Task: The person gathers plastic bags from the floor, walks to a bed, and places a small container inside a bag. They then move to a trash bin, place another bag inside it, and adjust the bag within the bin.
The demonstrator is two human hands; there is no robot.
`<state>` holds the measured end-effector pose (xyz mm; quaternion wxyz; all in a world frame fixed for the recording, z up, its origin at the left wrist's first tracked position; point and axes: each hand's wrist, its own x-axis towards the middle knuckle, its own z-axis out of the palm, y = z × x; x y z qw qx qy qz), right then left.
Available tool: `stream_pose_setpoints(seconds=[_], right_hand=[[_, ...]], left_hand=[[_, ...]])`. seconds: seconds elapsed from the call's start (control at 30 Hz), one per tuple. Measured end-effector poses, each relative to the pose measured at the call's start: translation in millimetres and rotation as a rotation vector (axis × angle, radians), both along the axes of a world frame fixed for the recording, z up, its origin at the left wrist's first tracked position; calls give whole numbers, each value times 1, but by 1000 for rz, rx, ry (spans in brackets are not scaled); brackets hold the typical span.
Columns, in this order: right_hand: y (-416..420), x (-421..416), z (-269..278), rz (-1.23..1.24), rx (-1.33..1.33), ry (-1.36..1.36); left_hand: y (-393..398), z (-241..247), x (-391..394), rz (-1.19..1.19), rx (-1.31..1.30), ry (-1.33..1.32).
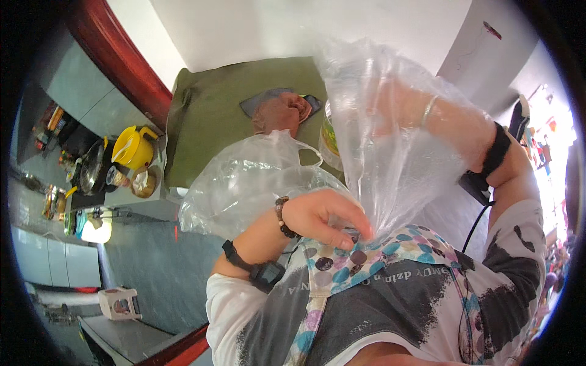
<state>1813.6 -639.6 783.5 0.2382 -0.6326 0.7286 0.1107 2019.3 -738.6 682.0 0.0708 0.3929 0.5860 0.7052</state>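
A large clear plastic bag (pixel 380 178) hangs in front of me, with long folds narrowing toward my chest. My left hand (pixel 327 217), wearing a beaded bracelet, pinches its gathered lower end at the fingertips. My right hand (pixel 387 107) is raised inside or behind the film; blur and plastic hide its fingers. Another clear plastic bag (pixel 242 183), with a loop handle, lies puffed up beyond my left hand. Partly hidden by the raised bag is a clear container (pixel 330 139) with green and yellow on it. A brown cloth (pixel 279 112) lies crumpled on a grey-blue cloth (pixel 251 105).
A green cloth (pixel 206 123) covers the surface before me, against a white wall. At the left, a counter holds a yellow pot (pixel 132 148), a wok (pixel 94 167) and a small bowl (pixel 144 182). A white stool (pixel 120 304) stands lower left. A black cable (pixel 474 228) hangs by my right arm.
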Motion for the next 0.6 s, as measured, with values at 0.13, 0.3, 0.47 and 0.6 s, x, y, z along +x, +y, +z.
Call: stream_pose_setpoints(seconds=[0.13,0.3,0.47,0.6], right_hand=[[-46,-1,-46,-55,-2,-3],[-68,-7,-72,-140,-7,-48],[-63,-14,-70,-213,-38,-86],[-78,-16,-87,-228,-59,-90]], left_hand=[[-38,-13,2,10,14,-44],[-69,-30,10,198,19,-79],[-84,-22,6,551,-194,-189],[-91,-31,-15,822,-300,-176]])
